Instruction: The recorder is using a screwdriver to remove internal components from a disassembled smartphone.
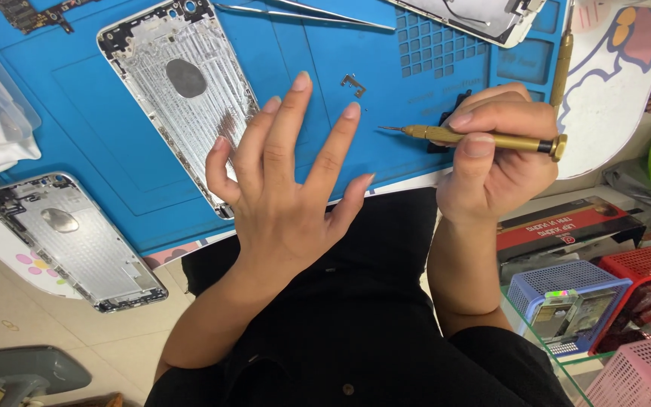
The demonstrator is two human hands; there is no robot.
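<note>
Sideways, a brass screwdriver (484, 139) is pinched by the right hand (495, 162), tip aimed at the spread, empty left hand (288, 188) near the counter's front edge.

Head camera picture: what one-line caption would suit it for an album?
Right hand holds a brass screwdriver over a blue mat, left hand spread open beside a bare phone shell.

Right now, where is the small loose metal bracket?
In the head view the small metal bracket lies on the blue mat, just above the left hand fingertips, up-left of the screwdriver tip.
</note>
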